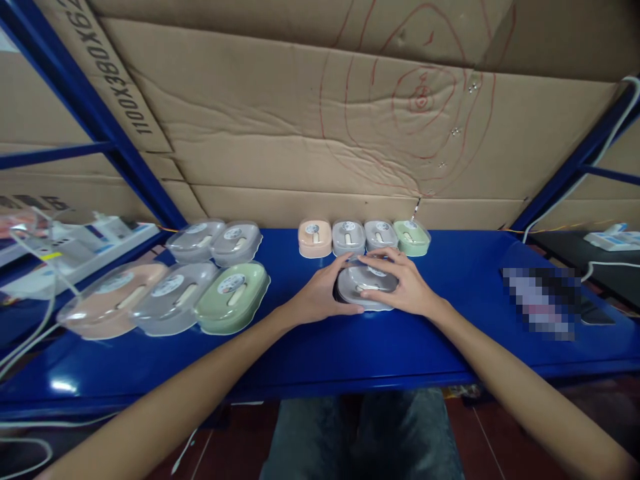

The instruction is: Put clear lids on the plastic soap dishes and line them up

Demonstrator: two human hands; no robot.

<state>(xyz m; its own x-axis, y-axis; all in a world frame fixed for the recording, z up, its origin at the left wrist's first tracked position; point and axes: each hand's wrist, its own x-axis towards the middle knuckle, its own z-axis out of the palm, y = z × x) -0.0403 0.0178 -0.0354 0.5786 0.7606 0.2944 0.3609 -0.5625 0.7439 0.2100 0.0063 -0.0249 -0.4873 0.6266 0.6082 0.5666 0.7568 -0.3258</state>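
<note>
Both hands, left hand (320,297) and right hand (407,290), clasp a grey lidded box (365,285); four small boxes (364,237) are already lined up behind, five larger boxes (195,280) lie left.

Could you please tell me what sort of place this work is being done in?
Probably a storeroom or small packing station: a blue metal shelf backed by flattened cardboard, with rows of identical lidded plastic boxes laid out. Both hands, left hand and right hand, grip a grey box.
</note>
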